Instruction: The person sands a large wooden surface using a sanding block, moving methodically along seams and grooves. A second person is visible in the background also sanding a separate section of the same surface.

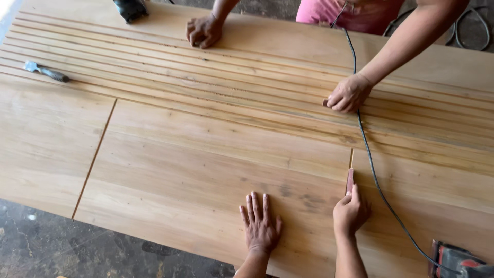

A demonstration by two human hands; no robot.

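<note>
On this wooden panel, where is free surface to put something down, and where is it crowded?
Free: the smooth panel between the left groove and the left hand, and the part left of that groove, below the chisel. Crowded: the right side, where the right hand holds a sanding strip beside the cable, the sander and another person's hand.

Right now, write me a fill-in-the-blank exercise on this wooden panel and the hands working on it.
1. The person's left hand lies ____ on the wooden panel, fingers spread.
2. The person's right hand presses a small reddish sanding strip into a narrow ____ cut in the panel.
3. A black ____ runs across the panel to the red and grey power tool at the lower right corner.
4. A co-worker's hand rubs a small block along the ____ grooves at the far side.

Missing words: flat; groove; cable; parallel
</note>
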